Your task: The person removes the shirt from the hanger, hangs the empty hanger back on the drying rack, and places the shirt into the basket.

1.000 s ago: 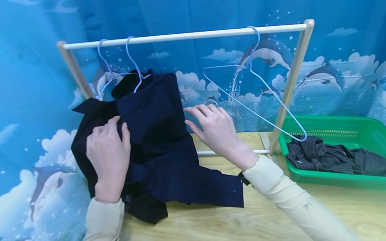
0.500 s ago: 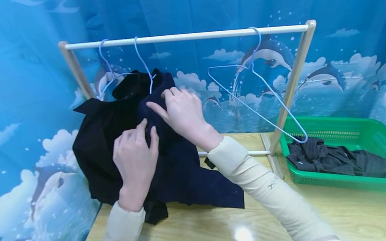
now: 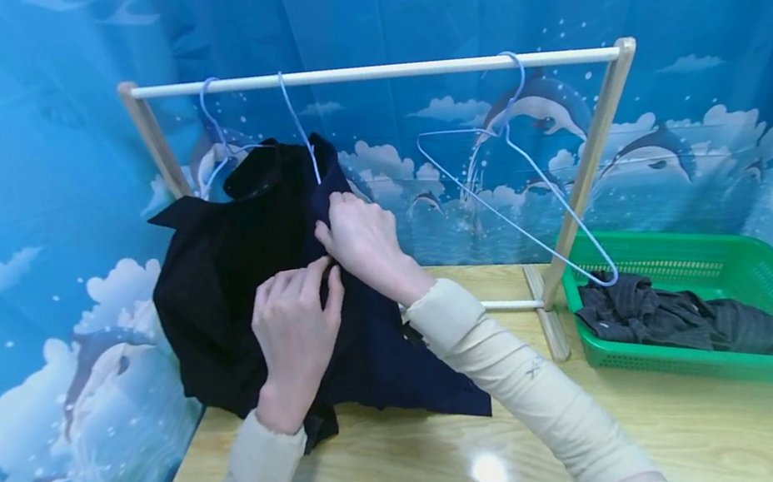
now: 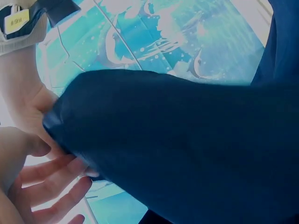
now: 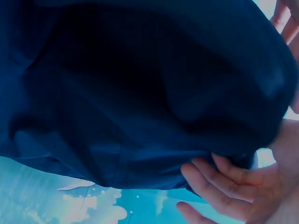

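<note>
A navy shirt (image 3: 374, 352) hangs on a light-blue wire hanger (image 3: 298, 124) from the white rail (image 3: 405, 68), its hem lying on the table. My left hand (image 3: 319, 275) pinches the shirt's front at mid height. My right hand (image 3: 334, 222) grips the fabric edge just above it, below the collar. Close up, in the left wrist view, the navy cloth (image 4: 187, 140) fills the frame with my left fingers (image 4: 51, 186) under its edge. The right wrist view shows my right fingers (image 5: 219, 186) curled under the shirt (image 5: 140, 93). A black garment (image 3: 229, 300) hangs just to the left.
An empty wire hanger (image 3: 523, 194) hangs at the rail's right end. A green basket (image 3: 738, 253) with dark grey clothes (image 3: 671, 314) stands on the wooden table (image 3: 430, 470) at the right. The rack's wooden posts and a blue dolphin curtain stand behind.
Both hands came together on the shirt's front: the right crossed from beside the shirt onto it, the left shifted right. The shirt's hanger slid a little right along the rail.
</note>
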A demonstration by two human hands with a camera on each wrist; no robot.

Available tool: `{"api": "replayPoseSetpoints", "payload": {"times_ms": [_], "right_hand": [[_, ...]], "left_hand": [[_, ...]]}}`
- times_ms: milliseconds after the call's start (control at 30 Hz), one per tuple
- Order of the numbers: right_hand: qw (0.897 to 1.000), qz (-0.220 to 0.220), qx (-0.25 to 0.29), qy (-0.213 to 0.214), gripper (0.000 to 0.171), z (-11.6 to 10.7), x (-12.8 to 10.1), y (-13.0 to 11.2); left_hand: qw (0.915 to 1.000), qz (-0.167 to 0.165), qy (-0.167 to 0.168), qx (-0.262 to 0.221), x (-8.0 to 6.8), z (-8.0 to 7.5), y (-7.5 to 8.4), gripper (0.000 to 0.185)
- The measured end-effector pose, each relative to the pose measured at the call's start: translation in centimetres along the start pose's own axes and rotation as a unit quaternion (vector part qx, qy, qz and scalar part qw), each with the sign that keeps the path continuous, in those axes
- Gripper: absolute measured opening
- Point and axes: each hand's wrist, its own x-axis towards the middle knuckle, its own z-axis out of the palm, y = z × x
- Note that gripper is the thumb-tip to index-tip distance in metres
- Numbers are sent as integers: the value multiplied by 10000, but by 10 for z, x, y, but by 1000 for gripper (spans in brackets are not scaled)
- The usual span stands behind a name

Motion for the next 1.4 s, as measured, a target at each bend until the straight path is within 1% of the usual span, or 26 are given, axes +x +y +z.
{"api": "replayPoseSetpoints", "payload": {"times_ms": [67, 167, 300, 467, 600, 667, 833, 933, 1033, 1167, 1267, 1400], "right_hand": [[9996, 45, -78, 272, 28, 0, -2, 4], [9980, 55, -6, 630, 27, -2, -4, 12], [9947, -2, 166, 1010, 25, -13, -8, 24], [9909, -127, 408, 1273, 23, -29, -23, 39], [9869, -345, 663, 1432, 20, -34, -39, 55], [9836, -466, 785, 1552, 19, -36, -48, 67], [9764, -705, 1019, 1767, 18, -43, -70, 102], [9758, -737, 1130, 1719, 17, -47, -84, 122], [9766, -760, 1183, 1628, 14, -48, -98, 140], [9764, -901, 1155, 1586, 11, -49, -114, 161], [9752, -1102, 1129, 1553, 8, -49, -124, 174], [9733, -1401, 1238, 1332, 10, -52, -136, 191]], "left_hand": [[10000, 44, 9, -9, 1, 1, 1, 25], [10000, 66, 50, 0, 3, 2, -1, 25], [9999, 38, 116, -23, 8, 5, -5, 24], [9997, -83, 221, -29, 17, 11, -12, 21], [9993, -248, 231, -132, 25, 15, -19, 20], [9991, -316, 146, -247, 29, 17, -24, 22], [9975, -351, -253, -566, 43, 23, -36, 31], [9957, -311, -433, -760, 50, 28, -44, 36], [9929, -247, -577, -1006, 54, 35, -51, 39], [9885, -144, -848, -1245, 55, 50, -59, 43], [9853, -73, -1044, -1349, 53, 61, -63, 45], [9817, 139, -1308, -1379, 48, 72, -68, 44]]}}
